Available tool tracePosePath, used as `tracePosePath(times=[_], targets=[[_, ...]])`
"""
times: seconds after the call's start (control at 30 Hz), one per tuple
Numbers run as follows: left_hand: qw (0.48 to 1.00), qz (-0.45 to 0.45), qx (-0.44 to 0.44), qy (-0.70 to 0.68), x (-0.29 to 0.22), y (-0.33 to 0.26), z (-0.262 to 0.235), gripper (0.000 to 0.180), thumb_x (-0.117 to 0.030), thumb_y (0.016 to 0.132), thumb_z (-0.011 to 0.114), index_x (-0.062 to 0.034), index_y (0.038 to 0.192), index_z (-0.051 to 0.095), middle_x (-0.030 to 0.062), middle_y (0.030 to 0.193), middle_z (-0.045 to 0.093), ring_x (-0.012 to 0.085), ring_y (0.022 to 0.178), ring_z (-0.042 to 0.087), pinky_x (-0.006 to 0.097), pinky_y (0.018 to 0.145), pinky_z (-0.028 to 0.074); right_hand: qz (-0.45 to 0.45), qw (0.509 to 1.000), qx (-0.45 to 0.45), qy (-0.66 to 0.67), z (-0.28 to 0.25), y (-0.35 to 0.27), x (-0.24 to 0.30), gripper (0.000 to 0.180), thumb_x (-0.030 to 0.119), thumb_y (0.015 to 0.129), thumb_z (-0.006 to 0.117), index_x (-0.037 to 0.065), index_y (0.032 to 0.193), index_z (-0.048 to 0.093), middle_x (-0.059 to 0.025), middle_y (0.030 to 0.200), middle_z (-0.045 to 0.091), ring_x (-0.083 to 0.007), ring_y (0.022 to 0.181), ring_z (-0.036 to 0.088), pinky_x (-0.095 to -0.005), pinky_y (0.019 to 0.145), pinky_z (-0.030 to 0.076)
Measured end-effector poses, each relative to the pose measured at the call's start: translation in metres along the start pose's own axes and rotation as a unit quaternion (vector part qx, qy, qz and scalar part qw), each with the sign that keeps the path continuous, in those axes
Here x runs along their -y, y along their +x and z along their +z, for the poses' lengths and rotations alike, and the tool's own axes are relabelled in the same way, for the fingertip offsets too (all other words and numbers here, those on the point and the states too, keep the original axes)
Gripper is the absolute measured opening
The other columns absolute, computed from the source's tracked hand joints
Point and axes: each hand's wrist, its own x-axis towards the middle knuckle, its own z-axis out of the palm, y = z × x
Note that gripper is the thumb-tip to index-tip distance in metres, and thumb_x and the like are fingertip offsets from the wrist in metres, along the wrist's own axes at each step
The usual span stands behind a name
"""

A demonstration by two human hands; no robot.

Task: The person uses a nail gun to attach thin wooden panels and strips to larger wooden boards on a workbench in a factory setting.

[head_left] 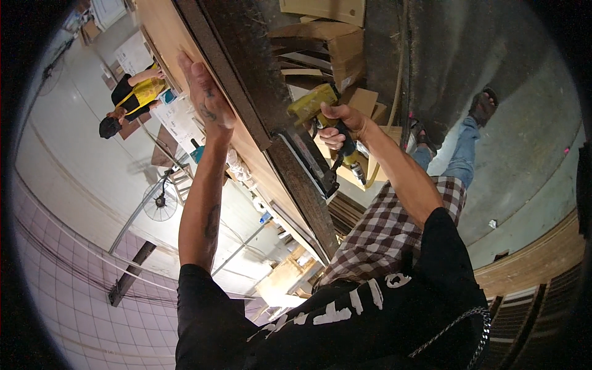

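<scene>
My left hand (208, 98) lies flat on a light wooden panel (161, 21), beside the dark edge strip (216, 52) that runs along it. Its fingers are stretched out and hold nothing. To the right, my right hand (346, 125) is wrapped round the black grip of a yellow air nailer (313, 103). The nailer's long black magazine (307, 161) reaches down alongside the dark beam (301, 185). At the grip's end, a metal coupling (357, 171) joins a pale air hose (394, 102). Whether the nailer's nose touches the dark edge cannot be made out.
Cardboard boxes (342, 49) and flat pieces lie below the beam. Further off at the left, another person in a yellow apron (147, 89) works near a fan (160, 201). A checked cloth (394, 231) hangs at my waist, above my legs.
</scene>
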Motion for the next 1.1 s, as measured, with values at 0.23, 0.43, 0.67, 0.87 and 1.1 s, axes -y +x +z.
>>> tracePosePath(times=[0.23, 0.43, 0.67, 0.87, 1.1], targets=[[1.000, 0.006, -0.017, 0.017, -0.001, 0.001, -0.002, 0.084, -0.058, 0.096, 0.012, 0.0128, 0.140, 0.021, 0.0308, 0.149, 0.016, 0.0382, 0.141, 0.012, 0.039, 0.115, 0.009, -0.015, 0.999, -0.031, -0.011, 0.008, -0.001, 0.000, 0.055, 0.054, 0.089, 0.052, 0.007, 0.060, 0.051, -0.0007, 0.050, 0.044, -0.0099, 0.042, 0.046, -0.0275, 0.044, 0.041], [0.998, 0.062, -0.005, 0.003, 0.002, 0.000, -0.003, 0.080, -0.053, 0.098, 0.012, 0.0148, 0.136, 0.028, 0.0329, 0.147, 0.020, 0.0393, 0.141, 0.014, 0.043, 0.115, 0.008, -0.007, 1.000, -0.011, -0.005, 0.008, 0.002, -0.003, 0.056, 0.055, 0.090, 0.051, 0.008, 0.059, 0.051, -0.0012, 0.050, 0.045, -0.0107, 0.041, 0.045, -0.0280, 0.045, 0.042], [0.995, 0.085, 0.040, -0.034, 0.001, 0.002, -0.005, 0.077, -0.049, 0.099, 0.009, 0.0161, 0.133, 0.032, 0.0337, 0.146, 0.022, 0.0419, 0.140, 0.015, 0.045, 0.115, 0.005, -0.003, 1.000, -0.006, 0.000, 0.011, 0.004, -0.008, 0.056, 0.055, 0.089, 0.052, 0.009, 0.057, 0.051, -0.0015, 0.046, 0.046, -0.0104, 0.039, 0.043, -0.0262, 0.046, 0.040], [0.995, 0.096, 0.017, -0.020, 0.002, -0.005, -0.003, 0.077, -0.052, 0.098, 0.008, 0.0109, 0.139, 0.025, 0.0326, 0.146, 0.021, 0.0422, 0.140, 0.013, 0.046, 0.115, 0.005, -0.015, 0.999, -0.029, -0.007, 0.022, 0.002, -0.006, 0.054, 0.051, 0.091, 0.053, 0.008, 0.058, 0.052, -0.0016, 0.046, 0.046, -0.0100, 0.039, 0.044, -0.0259, 0.045, 0.040], [0.999, 0.011, -0.014, -0.047, 0.008, -0.005, -0.003, 0.064, -0.046, 0.101, 0.020, 0.0044, 0.140, 0.025, 0.0152, 0.119, 0.053, 0.0194, 0.104, 0.052, 0.033, 0.098, 0.036, -0.029, 0.999, -0.020, -0.018, 0.023, 0.002, -0.010, 0.049, 0.046, 0.091, 0.055, 0.003, 0.067, 0.057, 0.0007, 0.049, 0.045, -0.0082, 0.039, 0.045, -0.0262, 0.041, 0.038]])
